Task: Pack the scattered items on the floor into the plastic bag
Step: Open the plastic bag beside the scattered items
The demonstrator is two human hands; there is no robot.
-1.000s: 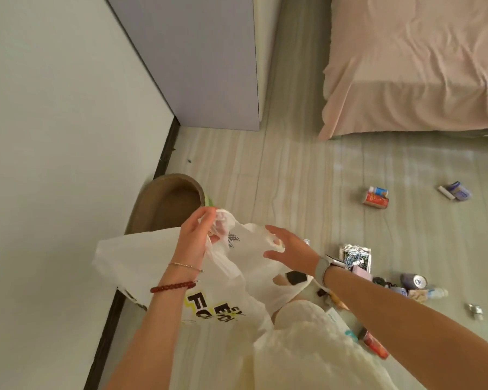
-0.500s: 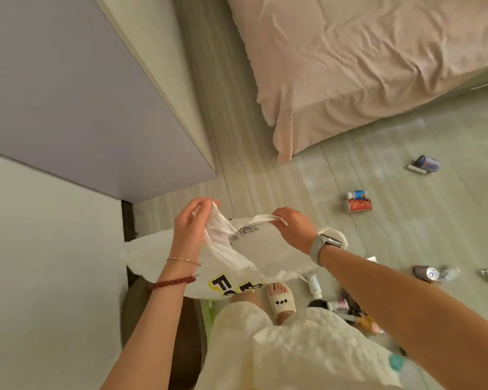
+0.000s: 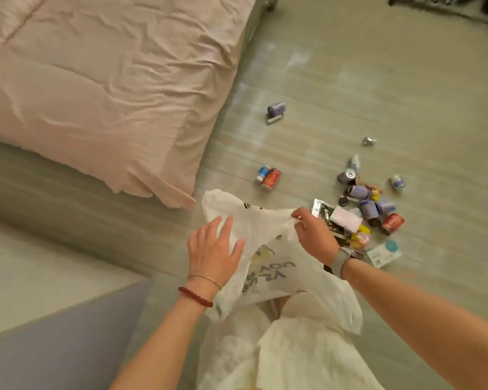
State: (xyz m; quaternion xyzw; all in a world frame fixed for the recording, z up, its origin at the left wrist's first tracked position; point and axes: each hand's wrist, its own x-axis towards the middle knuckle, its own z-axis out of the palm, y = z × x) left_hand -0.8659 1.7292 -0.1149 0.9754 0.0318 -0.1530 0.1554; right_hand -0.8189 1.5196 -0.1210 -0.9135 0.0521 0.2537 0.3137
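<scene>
A white plastic bag (image 3: pixel 268 263) with yellow and black print hangs in front of me above the floor. My right hand (image 3: pixel 312 235) pinches its upper edge. My left hand (image 3: pixel 213 250) rests flat against the bag's left side with fingers spread, holding nothing. To the right of the bag lies a pile of small items (image 3: pixel 366 209): purple cans, a red can (image 3: pixel 392 223), a pink-white packet (image 3: pixel 345 219) and a foil pouch. A red can beside a small blue-white bottle (image 3: pixel 268 177) lies further off, and a purple can (image 3: pixel 276 109) lies near the bed.
A bed with a pink sheet (image 3: pixel 102 88) fills the upper left, its corner close to the bag. A lilac cabinet top (image 3: pixel 54 342) sits at the lower left. A white card (image 3: pixel 383 253) lies by my right wrist. My white garment (image 3: pixel 288 347) hangs below the bag.
My view has swung right, from the wall and cabinet towards the bed and the pile. My left hand has let go of the bag's handle and now lies flat on the bag.
</scene>
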